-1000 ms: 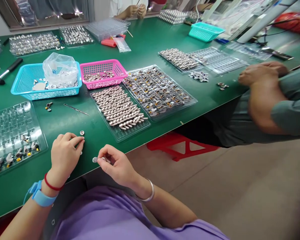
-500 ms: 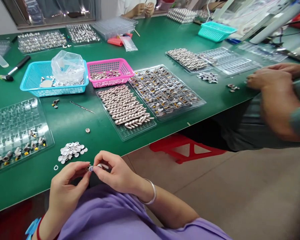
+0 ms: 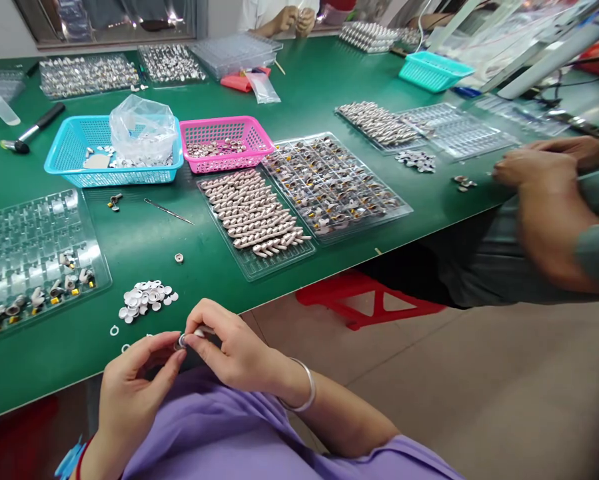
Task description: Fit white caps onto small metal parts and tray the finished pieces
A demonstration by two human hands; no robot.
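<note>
Between the fingertips of my left hand point(image 3: 136, 383) is a small round part point(image 3: 182, 341) with a pale rim. My right hand point(image 3: 229, 350) pinches a small white stemmed piece point(image 3: 205, 330) that looks like an earbud shell, held right against the round part. Fingers cover most of both pieces, so whether they are joined I cannot tell. Just beyond my hands on the green table lies a pile of white discs and rings point(image 3: 146, 299). A loose white ring point(image 3: 114, 330) and a small round metallic cup point(image 3: 179, 258) lie near it.
A clear tray point(image 3: 86, 227) with stemmed parts stands left; a thin metal pick point(image 3: 169, 211) lies beyond. Blue point(image 3: 62, 163) and pink point(image 3: 259, 137) baskets hold small parts. Trays of shells point(image 3: 259, 213) and assemblies point(image 3: 336, 180) stand right. A co-worker's hands point(image 3: 544, 163) are far right.
The view has shifted slightly. My hands stay together at the table edge, the fingers turned a little around the small pieces. Another white ring now shows beside my left hand.
</note>
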